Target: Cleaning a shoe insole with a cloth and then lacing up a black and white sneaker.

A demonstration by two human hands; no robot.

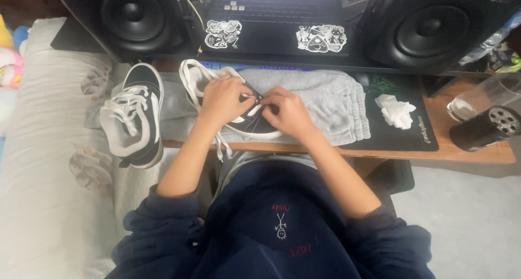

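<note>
Mid-lacing: left hand (pixel 223 99) and right hand (pixel 287 112) both pinch white laces (pixel 196 75) on the black-and-white canvas sneaker (pixel 255 124) atop grey folded cloth (pixel 325 102); its laced mate (pixel 133 113) sits left.

A wooden desk (pixel 467 153) bears two black speakers (pixel 429 29), above grey carpet (pixel 467 224), beside a white bed (pixel 49 165)

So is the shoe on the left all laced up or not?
Laced up. The black-and-white sneaker shows white laces crossing its whole front. The other sneaker, under the left hand and right hand, is mostly hidden.
</note>
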